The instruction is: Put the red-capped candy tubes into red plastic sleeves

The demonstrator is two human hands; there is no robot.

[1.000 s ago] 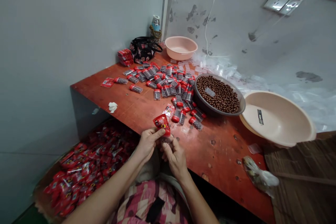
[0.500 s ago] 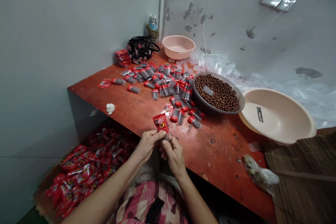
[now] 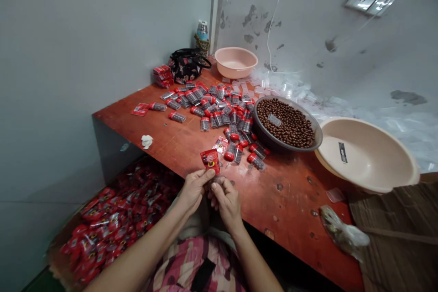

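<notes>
My left hand (image 3: 195, 190) pinches a small red printed packet (image 3: 210, 160) between thumb and fingers, just past the table's front edge. Close against it, my right hand (image 3: 226, 198) is closed on a small clear thing with dark brown in it (image 3: 216, 181) at the packet's lower end; the fingers hide most of it. Beyond my hands lie several small clear jars with red lids (image 3: 212, 108), filled with dark balls. A flat red packet (image 3: 221, 144) lies on the table near the closest jars.
On the red table (image 3: 178, 146) stand a grey bowl of brown balls (image 3: 287, 123), a large cream basin (image 3: 369, 155) and a pink basin (image 3: 236, 61). Clear plastic pieces (image 3: 386, 125) pile along the wall. A carton of filled red packets (image 3: 112, 223) sits low left. Cardboard (image 3: 397, 232) lies right.
The view has shifted slightly, so the table and its things appear a little farther right. Both hands keep the same grip, and the packet stays between them.
</notes>
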